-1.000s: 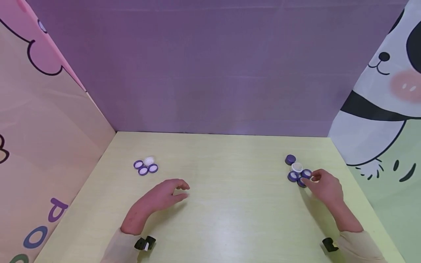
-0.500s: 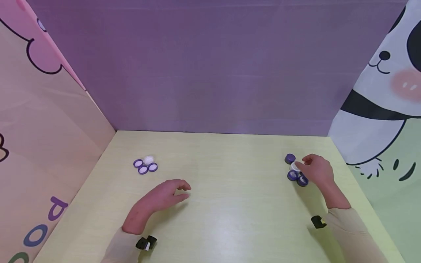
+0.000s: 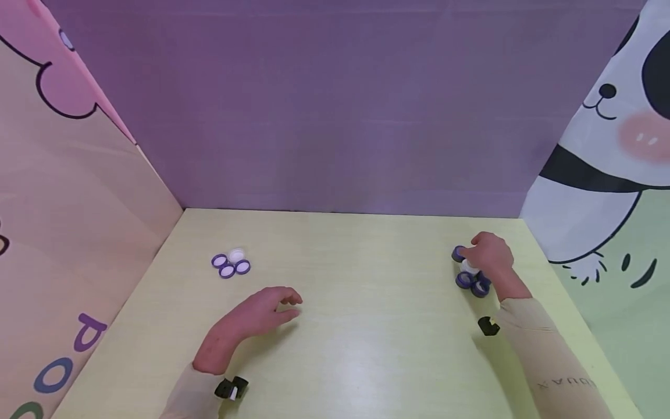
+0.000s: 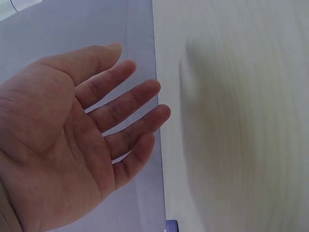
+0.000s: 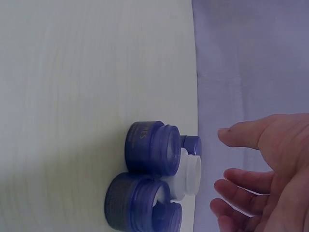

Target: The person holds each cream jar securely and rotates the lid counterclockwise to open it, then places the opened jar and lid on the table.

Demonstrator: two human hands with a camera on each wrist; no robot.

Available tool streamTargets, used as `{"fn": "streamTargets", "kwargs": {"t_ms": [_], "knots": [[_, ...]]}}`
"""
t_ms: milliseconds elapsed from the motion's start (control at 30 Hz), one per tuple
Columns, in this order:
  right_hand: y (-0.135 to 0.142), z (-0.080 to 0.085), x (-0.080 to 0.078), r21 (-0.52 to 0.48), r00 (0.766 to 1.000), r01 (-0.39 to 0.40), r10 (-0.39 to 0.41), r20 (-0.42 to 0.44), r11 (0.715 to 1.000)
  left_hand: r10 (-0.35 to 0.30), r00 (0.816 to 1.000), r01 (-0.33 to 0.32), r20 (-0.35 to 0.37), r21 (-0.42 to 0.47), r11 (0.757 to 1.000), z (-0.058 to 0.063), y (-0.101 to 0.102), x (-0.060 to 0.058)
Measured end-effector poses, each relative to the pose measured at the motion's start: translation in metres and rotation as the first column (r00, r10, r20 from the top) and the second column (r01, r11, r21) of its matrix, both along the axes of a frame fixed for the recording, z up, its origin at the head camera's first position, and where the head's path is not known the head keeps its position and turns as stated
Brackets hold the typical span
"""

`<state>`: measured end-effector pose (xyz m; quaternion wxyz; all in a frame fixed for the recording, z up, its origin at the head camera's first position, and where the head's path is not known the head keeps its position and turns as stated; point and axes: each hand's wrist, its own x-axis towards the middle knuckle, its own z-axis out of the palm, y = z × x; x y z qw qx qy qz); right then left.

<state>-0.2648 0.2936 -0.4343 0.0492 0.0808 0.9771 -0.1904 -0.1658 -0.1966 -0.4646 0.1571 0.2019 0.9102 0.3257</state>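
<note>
My right hand (image 3: 489,254) hovers at the back of a group of small cosmetic jars. Its thumb is close by a purple-topped jar (image 3: 458,254), and nothing is between the fingers. Below it stand a white jar (image 3: 469,267) and purple jars (image 3: 463,280), one partly hidden by the wrist. The right wrist view shows threaded, uncapped necks on the near purple jar (image 5: 152,147) and the white jar (image 5: 186,176). My left hand (image 3: 262,312) hangs over the table with relaxed fingers, holding nothing.
Back left on the pale wooden table (image 3: 340,326) lies a cluster of lids: a white one (image 3: 237,255) and purple-rimmed ones (image 3: 242,267), their white undersides up. A purple wall panel (image 3: 335,116) closes off the back, and printed panels stand at both sides.
From the front of the jar group, my right hand has moved back and slightly left, past the white jar to the purple-topped one. My left hand has stayed put.
</note>
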Motion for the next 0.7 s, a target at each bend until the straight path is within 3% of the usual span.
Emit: {"fn": "streamTargets", "kwargs": {"t_ms": [233, 400, 700], "knots": [[-0.009, -0.001, -0.014, 0.056, 0.991, 0.005, -0.012, 0.133, 0.998, -0.012, 1.000, 0.012, -0.005, 0.001, 1.000, 0.005, -0.001, 0.001], [-0.011, -0.002, -0.018, 0.082, 0.984, -0.023, 0.009, 0.176, 0.996, -0.044, 0.999, 0.044, -0.021, 0.008, 0.999, 0.008, 0.001, 0.001], [-0.012, -0.008, -0.024, 0.104, 0.984, -0.034, 0.015, 0.176, 0.994, -0.073, 0.996, 0.075, -0.044, 0.040, 0.996, 0.010, 0.003, 0.002]]}}
